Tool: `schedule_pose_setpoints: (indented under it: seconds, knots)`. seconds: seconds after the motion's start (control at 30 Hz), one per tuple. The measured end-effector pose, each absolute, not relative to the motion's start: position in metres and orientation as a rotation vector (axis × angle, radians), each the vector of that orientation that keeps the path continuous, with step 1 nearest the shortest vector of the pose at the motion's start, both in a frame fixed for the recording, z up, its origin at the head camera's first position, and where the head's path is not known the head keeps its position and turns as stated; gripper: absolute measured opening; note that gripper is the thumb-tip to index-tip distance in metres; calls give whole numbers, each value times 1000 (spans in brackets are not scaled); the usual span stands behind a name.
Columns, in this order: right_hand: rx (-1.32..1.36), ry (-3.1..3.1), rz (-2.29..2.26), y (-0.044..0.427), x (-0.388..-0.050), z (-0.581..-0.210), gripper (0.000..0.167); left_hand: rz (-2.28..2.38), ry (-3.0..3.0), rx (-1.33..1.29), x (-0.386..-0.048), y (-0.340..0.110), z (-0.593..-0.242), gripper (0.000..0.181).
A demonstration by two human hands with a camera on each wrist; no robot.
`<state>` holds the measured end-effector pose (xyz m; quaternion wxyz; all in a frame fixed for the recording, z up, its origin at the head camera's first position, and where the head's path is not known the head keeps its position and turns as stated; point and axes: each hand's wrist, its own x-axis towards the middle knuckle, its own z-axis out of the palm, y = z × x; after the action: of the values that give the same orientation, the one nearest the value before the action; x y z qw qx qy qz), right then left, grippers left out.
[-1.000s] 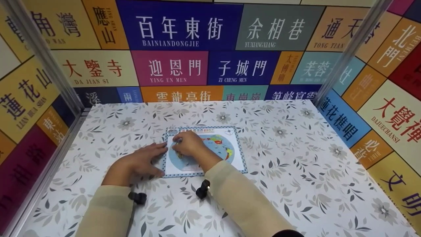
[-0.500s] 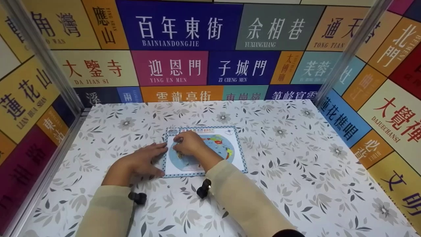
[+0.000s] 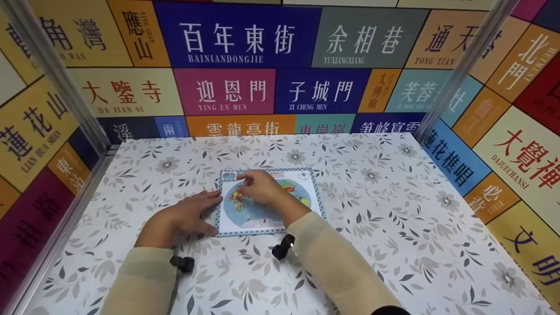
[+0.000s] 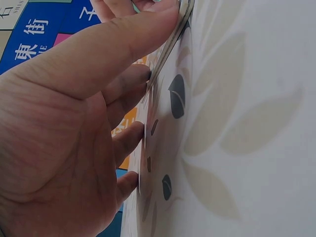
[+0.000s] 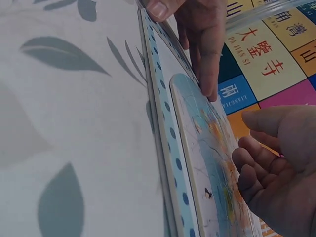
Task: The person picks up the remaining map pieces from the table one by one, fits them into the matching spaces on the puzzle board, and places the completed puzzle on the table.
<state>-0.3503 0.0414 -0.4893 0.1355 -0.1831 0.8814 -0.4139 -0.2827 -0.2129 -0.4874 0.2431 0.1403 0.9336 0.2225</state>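
A flat world map puzzle board [image 3: 227,226] with a blue dotted border lies on the table. Its oval map [image 3: 239,215] shows colourful continents on light blue. My left hand [image 3: 188,214] rests at the board's left side, its spread fingers and thumb against the edge; in the left wrist view the thumb touches the board's rim. Over the upper middle of the map hovers my right hand [image 3: 260,188], covering part of it. Seen from the right wrist, that right hand [image 5: 286,168] has loosely bent fingers, the thumb apart from them, and nothing visible between.
A white tablecloth [image 3: 372,245] with grey leaves and flowers spreads around the board. Colourful panels with Chinese characters [image 3: 236,39] stand at the back and both sides, joined by metal corner posts [image 3: 463,65]. Each sleeve carries a black clip-like device [image 3: 283,247].
My right hand has lifted and shifted right from the map's left part, uncovering a yellow and orange continent there. The left hand stays in place, and the board has barely moved.
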Motion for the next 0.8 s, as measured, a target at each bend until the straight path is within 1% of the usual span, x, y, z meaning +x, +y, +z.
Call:
schedule_pose_setpoints:
  seconds: [0.1,0.3,0.57,0.8]
  knots:
    - [-533,2553,-1268,51,-348,-485,44,599,2555,378,-282,-212,-486,101]
    - [-445,2551,-1341,73,-345,-478,41,613,2552,346,-281,-211,-486,101]
    - [-434,2568,-1374,114,-336,-461,37,636,2556,322,-279,-211,-487,102]
    - [-262,2591,-1417,154,-336,-452,32,664,2544,295,-280,-212,-487,102]
